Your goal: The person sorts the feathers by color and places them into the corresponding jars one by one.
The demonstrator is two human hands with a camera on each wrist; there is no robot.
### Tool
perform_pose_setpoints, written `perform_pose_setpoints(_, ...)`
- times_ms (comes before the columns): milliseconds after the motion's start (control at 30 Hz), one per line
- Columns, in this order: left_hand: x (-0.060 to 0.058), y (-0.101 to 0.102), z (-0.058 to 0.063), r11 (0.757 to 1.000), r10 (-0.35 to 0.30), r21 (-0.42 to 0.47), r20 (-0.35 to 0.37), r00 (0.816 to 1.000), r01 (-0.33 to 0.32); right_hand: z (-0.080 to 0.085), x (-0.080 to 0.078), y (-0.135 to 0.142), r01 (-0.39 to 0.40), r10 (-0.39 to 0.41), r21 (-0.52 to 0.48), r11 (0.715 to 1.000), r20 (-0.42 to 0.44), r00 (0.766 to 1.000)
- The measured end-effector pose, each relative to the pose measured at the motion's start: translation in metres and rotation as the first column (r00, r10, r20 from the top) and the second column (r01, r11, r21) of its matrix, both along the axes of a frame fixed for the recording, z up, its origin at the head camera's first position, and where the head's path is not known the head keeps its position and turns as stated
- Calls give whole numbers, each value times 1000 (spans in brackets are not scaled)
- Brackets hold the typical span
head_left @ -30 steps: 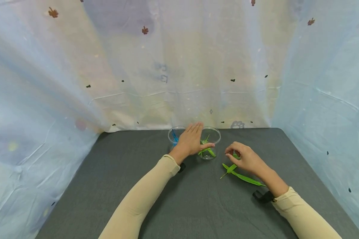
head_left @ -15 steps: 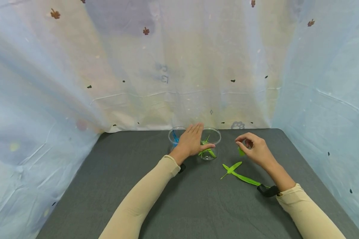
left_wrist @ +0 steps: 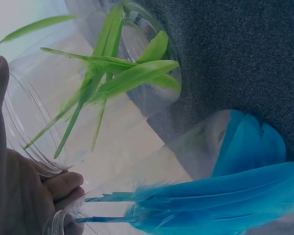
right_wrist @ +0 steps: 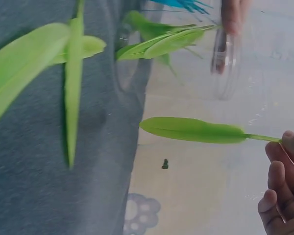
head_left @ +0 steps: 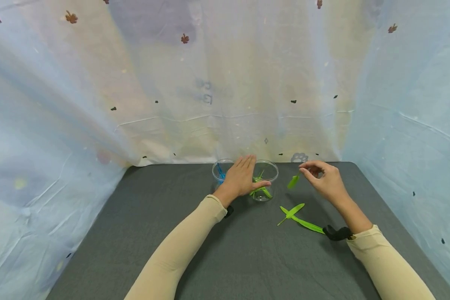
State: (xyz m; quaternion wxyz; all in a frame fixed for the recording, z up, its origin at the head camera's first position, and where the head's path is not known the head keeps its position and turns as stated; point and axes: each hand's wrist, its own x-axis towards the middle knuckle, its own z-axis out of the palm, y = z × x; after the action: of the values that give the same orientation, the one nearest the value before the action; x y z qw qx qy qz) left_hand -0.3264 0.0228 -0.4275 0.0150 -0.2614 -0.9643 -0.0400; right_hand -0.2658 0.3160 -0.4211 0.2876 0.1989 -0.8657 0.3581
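Observation:
My right hand (head_left: 324, 179) pinches a green feather (right_wrist: 193, 129) by its quill between thumb and fingertips, raised over the table to the right of the jars. The feather's vane hangs down and to the left in the head view. My left hand (head_left: 240, 179) lies with straight fingers between two clear jars, its thumb against the near rim of the right jar (head_left: 277, 171). Several green feathers (left_wrist: 137, 78) stand inside that jar. The left jar (head_left: 213, 170), partly hidden by my hand, contains blue feathers (left_wrist: 215, 196).
Several loose green feathers (head_left: 295, 210) lie crossed on the dark grey table (head_left: 247, 254), just in front of my right hand. A printed curtain (head_left: 232, 83) rises behind the table's back edge and along both sides.
My right hand has lifted a green feather off the table and moved it back and to the right; the feather now hangs in full view. My left hand has stayed at the jars.

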Motion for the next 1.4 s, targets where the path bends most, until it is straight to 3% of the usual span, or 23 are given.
perform_pose_setpoints(433, -1, 0, 1, 1000, -5, 4, 2, 1000, 5, 33, -2, -17, -28, 4, -222, 975, -108, 994)
perform_pose_setpoints(633, -1, 0, 1, 1000, -5, 3, -2, 1000, 5, 57, 11, -35, -77, 38, -240, 968, -164, 986)
perform_pose_setpoints(767, -2, 1, 1, 1000, 0, -5, -2, 1000, 0, 63, 13, -43, -129, 86, -258, 957, -172, 981)
perform_pose_setpoints(1033, -3, 2, -1, 1000, 12, -21, -15, 1000, -13, 57, 10, -55, -171, 153, -211, 962, -98, 983)
perform_pose_setpoints(1400, -2, 2, 0, 1000, 15, -21, -16, 1000, -15, 21, -21, -52, -155, 149, -134, 979, -58, 987)
